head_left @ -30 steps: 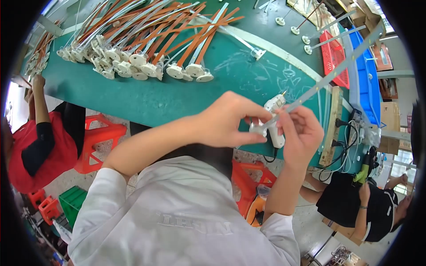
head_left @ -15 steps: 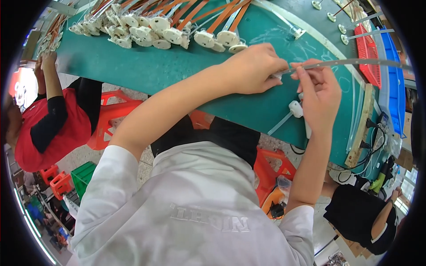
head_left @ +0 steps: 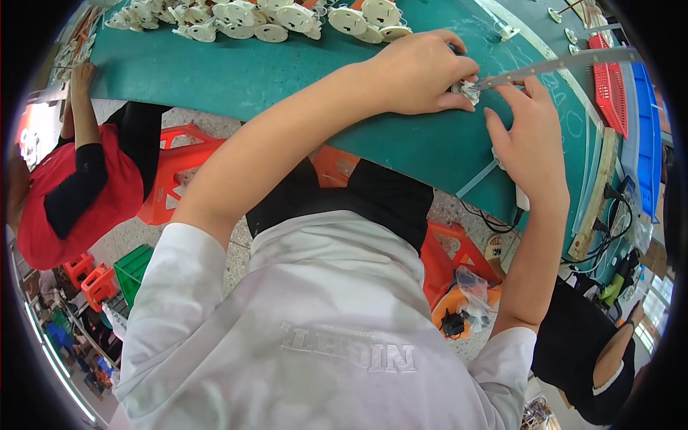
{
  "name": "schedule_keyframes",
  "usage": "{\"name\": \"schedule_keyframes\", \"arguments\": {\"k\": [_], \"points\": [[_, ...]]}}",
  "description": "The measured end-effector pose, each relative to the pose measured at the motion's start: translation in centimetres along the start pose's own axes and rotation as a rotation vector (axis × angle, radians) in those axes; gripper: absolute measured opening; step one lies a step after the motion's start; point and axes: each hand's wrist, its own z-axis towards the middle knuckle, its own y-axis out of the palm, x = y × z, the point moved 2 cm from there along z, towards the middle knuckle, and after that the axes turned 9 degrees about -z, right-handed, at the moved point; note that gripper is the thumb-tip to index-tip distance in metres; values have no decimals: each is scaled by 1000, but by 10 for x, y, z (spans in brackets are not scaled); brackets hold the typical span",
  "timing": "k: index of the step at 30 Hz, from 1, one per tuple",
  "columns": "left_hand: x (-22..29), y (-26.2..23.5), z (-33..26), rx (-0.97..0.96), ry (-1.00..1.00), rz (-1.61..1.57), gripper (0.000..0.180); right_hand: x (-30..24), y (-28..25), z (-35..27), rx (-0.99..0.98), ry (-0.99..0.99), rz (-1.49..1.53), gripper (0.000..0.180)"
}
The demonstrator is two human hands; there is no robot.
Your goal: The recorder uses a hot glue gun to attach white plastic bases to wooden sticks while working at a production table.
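Note:
My left hand (head_left: 430,75) is closed on a small white plastic part (head_left: 469,91), pinched between thumb and fingers; the fingers hide most of it. From that part a thin grey-white LED strip (head_left: 559,65), dotted along its length, runs off to the upper right. Just under the strip is my right hand (head_left: 530,132), its thumb and index finger spread apart and the fingertips close to the strip; whether they touch it I cannot tell. Below the right wrist lie a short translucent strip (head_left: 476,180) and a white tool handle (head_left: 522,199) with a black cord, both partly covered.
White round lamp bases (head_left: 294,20) pile up along the far side of the green table (head_left: 272,79). A red basket (head_left: 610,93) and a blue tray (head_left: 647,136) stand at the right, near a wooden strip (head_left: 595,197) with cables. A person in red (head_left: 82,190) works at the left.
My right thumb and index finger have parted from their pinch on the LED strip. The left hand keeps its hold on the white part. The whole view has shifted slightly.

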Motion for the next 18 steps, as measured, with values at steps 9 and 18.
{"name": "schedule_keyframes", "arguments": {"k": [9, 18], "points": [[0, -6, 4, -72, -19, -34, 44, 3, -5, -11, -27, -46, 9, 35], [1, -6, 3, -36, 9, -94, 44, 16, -3, -82, 93, 373, -241, 52]]}}
